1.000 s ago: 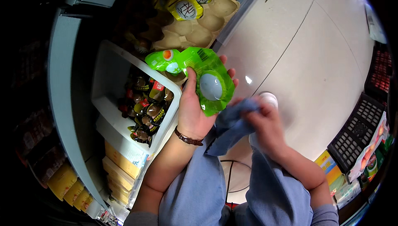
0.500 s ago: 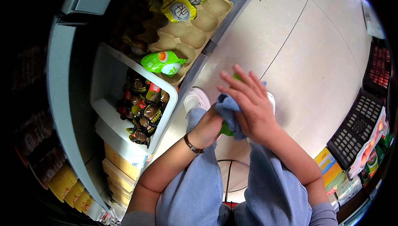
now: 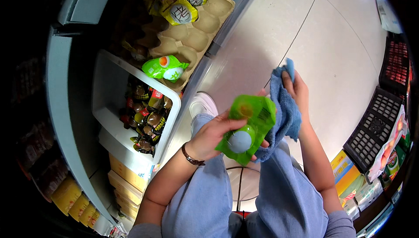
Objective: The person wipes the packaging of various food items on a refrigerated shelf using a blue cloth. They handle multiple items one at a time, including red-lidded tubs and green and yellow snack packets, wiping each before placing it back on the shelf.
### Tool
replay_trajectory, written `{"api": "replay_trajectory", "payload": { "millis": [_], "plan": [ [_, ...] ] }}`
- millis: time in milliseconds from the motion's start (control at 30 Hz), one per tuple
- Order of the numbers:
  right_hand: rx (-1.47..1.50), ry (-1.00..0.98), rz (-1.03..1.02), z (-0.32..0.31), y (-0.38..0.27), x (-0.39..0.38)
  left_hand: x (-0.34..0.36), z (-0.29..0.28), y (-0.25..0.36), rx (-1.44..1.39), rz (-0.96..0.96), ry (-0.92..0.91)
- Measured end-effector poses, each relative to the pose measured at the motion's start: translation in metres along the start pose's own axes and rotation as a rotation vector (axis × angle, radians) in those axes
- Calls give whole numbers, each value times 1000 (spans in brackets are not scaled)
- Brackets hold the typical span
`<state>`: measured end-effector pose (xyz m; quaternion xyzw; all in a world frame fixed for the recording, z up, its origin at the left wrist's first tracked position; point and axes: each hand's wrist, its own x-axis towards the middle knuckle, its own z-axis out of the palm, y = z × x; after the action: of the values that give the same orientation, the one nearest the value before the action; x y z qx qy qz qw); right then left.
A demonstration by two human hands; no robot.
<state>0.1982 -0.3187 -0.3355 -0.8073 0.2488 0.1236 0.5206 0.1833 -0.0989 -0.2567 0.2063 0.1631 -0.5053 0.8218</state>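
The hands are apart: the left hand is clamped on a green packet with a pale egg shape, held over the person's lap, thumb on top; the right hand grips a blue cloth just beside it. Another green packet lies at the near end of the egg tray, yellow packets nearer its far edge. Dark packets fill part of a white bin beside the tray.

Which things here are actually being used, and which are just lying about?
In use:
green packet, held in the left hand
blue cloth, held in the right hand

Apparently just lying about:
yellow packets on the carton tray
dark packets in the white bin
black crate
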Motion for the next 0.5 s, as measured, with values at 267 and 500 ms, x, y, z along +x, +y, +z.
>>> {"api": "replay_trajectory", "payload": {
  "millis": [267,500],
  "plan": [
    [1133,-261,516,-20,-36,-28,8,-8,4,56,226,206],
    [69,-403,-787,24,-63,-57,14,-12,-10,143,343,320]
  ]
}}
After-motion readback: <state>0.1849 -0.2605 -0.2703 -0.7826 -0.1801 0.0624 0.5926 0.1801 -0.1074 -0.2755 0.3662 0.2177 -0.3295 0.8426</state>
